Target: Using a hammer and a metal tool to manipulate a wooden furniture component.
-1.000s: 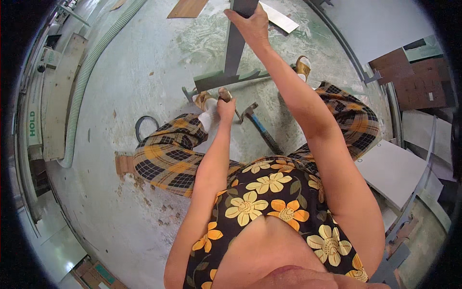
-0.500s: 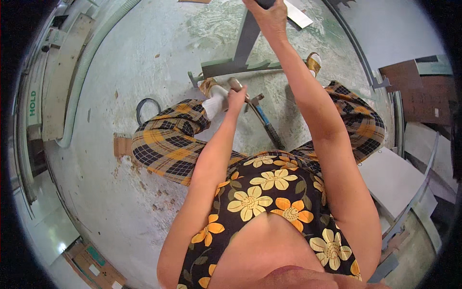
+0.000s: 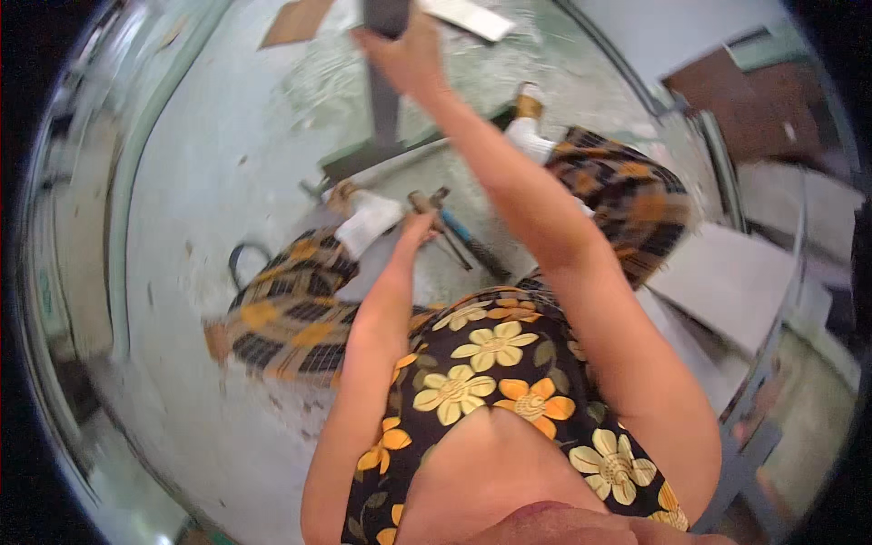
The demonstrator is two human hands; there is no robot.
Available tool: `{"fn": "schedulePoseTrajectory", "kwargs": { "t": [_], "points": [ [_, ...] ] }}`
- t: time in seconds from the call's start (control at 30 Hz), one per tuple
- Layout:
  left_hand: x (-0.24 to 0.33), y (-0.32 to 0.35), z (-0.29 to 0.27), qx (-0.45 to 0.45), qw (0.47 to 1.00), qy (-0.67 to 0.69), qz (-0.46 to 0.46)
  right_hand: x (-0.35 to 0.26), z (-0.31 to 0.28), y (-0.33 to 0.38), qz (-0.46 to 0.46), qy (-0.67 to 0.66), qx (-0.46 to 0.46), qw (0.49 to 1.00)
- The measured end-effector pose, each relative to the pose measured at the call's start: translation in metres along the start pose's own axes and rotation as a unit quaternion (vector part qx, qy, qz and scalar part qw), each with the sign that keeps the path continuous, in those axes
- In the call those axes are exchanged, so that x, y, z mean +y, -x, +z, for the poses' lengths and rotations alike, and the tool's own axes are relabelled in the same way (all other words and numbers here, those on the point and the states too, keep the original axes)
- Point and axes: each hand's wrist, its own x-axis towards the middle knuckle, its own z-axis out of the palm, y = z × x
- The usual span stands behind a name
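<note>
I sit on a concrete floor in a flowered top and plaid trousers. My right hand (image 3: 406, 56) is stretched far forward and grips the top of a long dark metal bar (image 3: 385, 100) that stands upright on a flat metal piece (image 3: 363, 162). My left hand (image 3: 416, 225) is lower, between my knees, closed on a short brown handle (image 3: 423, 202) of a tool. A blue-handled tool (image 3: 472, 243) lies on the floor just right of that hand. The picture is blurred by motion.
A dark loop of cable (image 3: 238, 263) lies on the floor at my left knee. Grey flat tiles (image 3: 718, 272) are stacked at the right, brown boards (image 3: 736, 91) beyond them. A pale hose (image 3: 123, 227) curves along the left. A brown board (image 3: 295, 20) lies far ahead.
The view has swung and blurred. My right hand stays on the bar's top; my left hand with the handle has shifted slightly toward my body.
</note>
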Motion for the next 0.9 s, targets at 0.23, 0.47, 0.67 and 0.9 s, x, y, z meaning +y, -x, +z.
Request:
{"fn": "schedulePoseTrajectory", "kwargs": {
  "t": [0.23,0.47,0.67,0.9],
  "points": [
    [-0.001,-0.017,-0.003,-0.038,0.997,0.047,-0.040,-0.002,-0.015,0.004,0.034,-0.012,0.012,0.999],
    [0.032,-0.045,-0.084,0.014,0.947,0.319,0.020,-0.011,-0.002,0.009,0.006,-0.046,0.011,0.999],
    [0.095,-0.006,-0.096,0.097,0.840,0.533,-0.026,0.003,-0.022,0.011,-0.004,-0.023,0.044,0.999],
    [0.078,-0.020,-0.149,0.061,0.805,0.583,0.095,-0.017,-0.019,0.024,0.009,-0.048,0.007,0.999]
  ]
}}
